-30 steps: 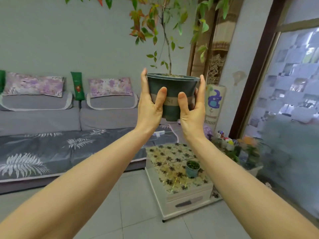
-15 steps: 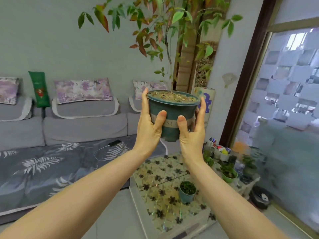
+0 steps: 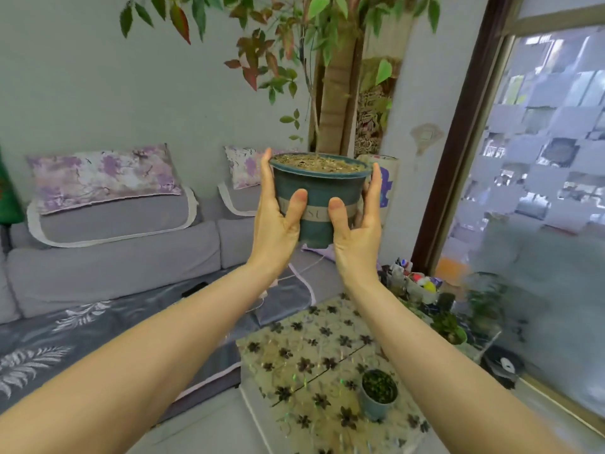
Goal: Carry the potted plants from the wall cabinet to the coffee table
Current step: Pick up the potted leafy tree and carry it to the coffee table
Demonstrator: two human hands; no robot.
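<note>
gripping the potted plant [image 3: 319, 194], both hands' fingers [image 3: 266, 178] curled round

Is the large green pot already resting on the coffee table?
No. Both hands, left hand and right hand, hold the large green pot in the air above the coffee table.

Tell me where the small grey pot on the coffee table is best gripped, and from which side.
Probably round the side wall of the small grey pot, just under its rim, coming down from above and the near side. It stands upright, the wall tapers downward so the rim stops slipping, and the foliage fills the top.
</note>
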